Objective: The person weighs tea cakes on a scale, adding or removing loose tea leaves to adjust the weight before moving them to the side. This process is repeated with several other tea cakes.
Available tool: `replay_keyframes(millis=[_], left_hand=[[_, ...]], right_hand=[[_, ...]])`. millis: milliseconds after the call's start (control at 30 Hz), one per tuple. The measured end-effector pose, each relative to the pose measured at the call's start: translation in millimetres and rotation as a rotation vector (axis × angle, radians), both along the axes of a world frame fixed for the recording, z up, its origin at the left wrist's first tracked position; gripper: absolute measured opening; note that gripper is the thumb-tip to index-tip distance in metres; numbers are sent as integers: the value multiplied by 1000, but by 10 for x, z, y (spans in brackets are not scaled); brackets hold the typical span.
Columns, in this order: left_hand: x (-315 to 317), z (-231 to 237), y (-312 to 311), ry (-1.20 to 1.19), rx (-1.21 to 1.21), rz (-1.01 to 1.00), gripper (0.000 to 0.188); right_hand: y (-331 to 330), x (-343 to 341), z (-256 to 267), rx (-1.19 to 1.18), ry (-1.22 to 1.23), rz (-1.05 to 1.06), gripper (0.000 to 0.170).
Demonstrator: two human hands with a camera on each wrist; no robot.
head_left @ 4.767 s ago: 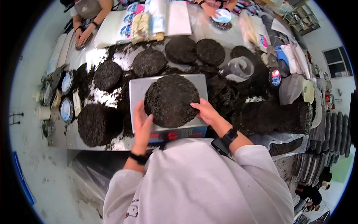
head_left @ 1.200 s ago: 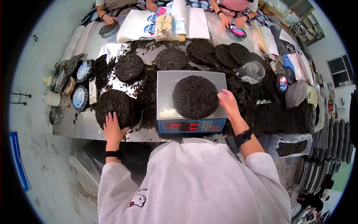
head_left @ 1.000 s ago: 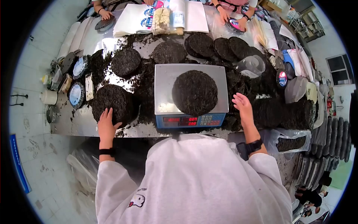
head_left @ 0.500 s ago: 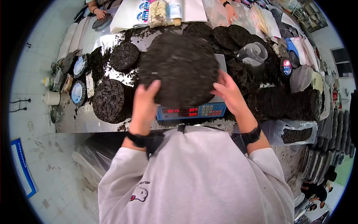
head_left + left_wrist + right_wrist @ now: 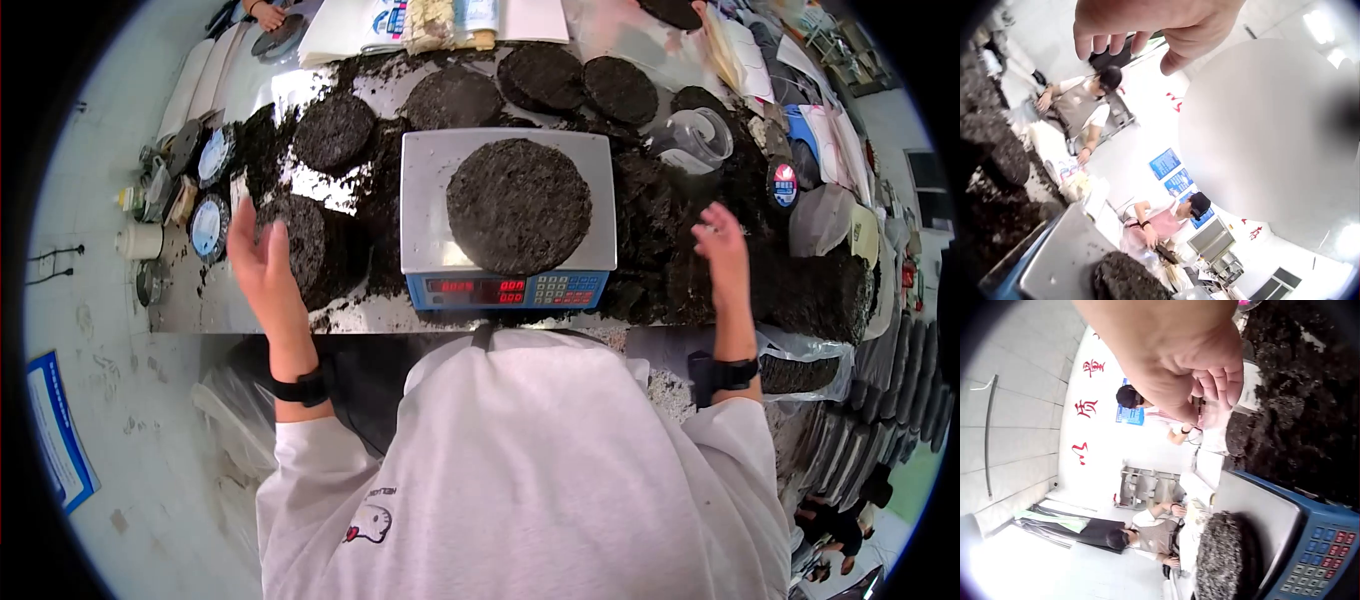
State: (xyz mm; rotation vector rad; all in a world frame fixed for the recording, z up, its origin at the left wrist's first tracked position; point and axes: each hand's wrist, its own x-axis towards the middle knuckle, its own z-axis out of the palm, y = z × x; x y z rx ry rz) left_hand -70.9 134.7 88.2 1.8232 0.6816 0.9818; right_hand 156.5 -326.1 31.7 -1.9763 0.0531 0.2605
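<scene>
A dark, rough, round pressed cake of flaky material lies on the metal plate of a blue digital scale, whose red figures are lit. To the left of the scale, my left hand is raised with fingers extended, overlapping a thick dark stack in the head view. My right hand hovers above dark loose material on the right, fingers relaxed and slightly bent. Neither hand holds anything. In the right wrist view the cake sits apart from the right hand.
More dark cakes line the back of the table. A clear plastic tub stands back right. Labelled round packs sit at the left. Across the table, other people work. Dark loose flakes cover much of the surface.
Half a second ago both hands held a blurred cake raised over the scale; now a cake lies there and the hands have moved apart. A back-right cake has shifted to the far edge.
</scene>
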Motion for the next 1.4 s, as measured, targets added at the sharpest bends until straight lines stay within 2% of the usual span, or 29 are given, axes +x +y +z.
replay_keyframes(millis=[67, 133, 233, 367, 433, 533, 600, 633, 767, 867, 933, 1000, 1033, 1133, 1167, 1233, 1267, 1333, 1367, 1400], left_hand=[[123, 279, -106, 23, 195, -133, 49], [303, 428, -219, 104, 502, -323, 55], [577, 447, -617, 177, 652, -506, 65], [760, 108, -1014, 318, 746, -669, 76], [827, -162, -1180, 405, 758, -820, 81], [809, -947, -1277, 627, 785, -968, 80], [797, -975, -1288, 575, 740, -950, 73], [820, -941, -1299, 586, 726, -950, 72], [843, -914, -1351, 648, 734, -945, 68], [853, -979, -1393, 685, 772, -903, 69], [852, -1004, -1430, 671, 750, -887, 71], [852, -1008, -1444, 690, 734, -878, 72], [855, -1017, -1449, 694, 743, -872, 73], [851, -1027, -1450, 673, 715, -868, 74], [852, -1022, -1443, 674, 716, -869, 74], [847, -1001, -1431, 633, 658, -884, 76], [836, -999, -1423, 626, 657, -884, 76], [833, -1000, -1393, 548, 586, -879, 78], [820, -1002, -1364, 499, 577, -862, 76], [805, -995, -1341, 502, 585, -858, 76]], right_hand=[[144, 118, 330, 141, -47, 26, 51], [351, 208, 505, 174, -79, 52, 50], [686, 219, 530, 319, -116, 135, 50], [916, 75, 217, 264, 25, 178, 50], [864, -31, -4, 251, 107, 205, 51], [507, -134, -330, 146, 159, 225, 47], [129, -164, -435, 86, 213, 109, 44], [-77, -154, -529, 65, 268, -26, 40], [-729, 47, -923, 26, 331, -219, 37], [-645, 415, -1160, -24, 283, -189, 43], [-436, 712, -1398, -146, 185, -157, 57], [-180, 848, -1625, -482, 59, -24, 70], [-31, 857, -1593, -603, 159, 17, 75], [23, 883, -1695, -682, 88, -43, 54], [-71, 885, -1736, -681, 89, -44, 54], [-219, 821, -1561, 51, 375, -138, 43], [-270, 768, -1457, 47, 369, -140, 43], [-299, 647, -1132, 429, 441, -143, 32], [-229, 561, -943, 488, 428, -83, 25], [-73, 462, -728, 496, 428, -79, 25]])
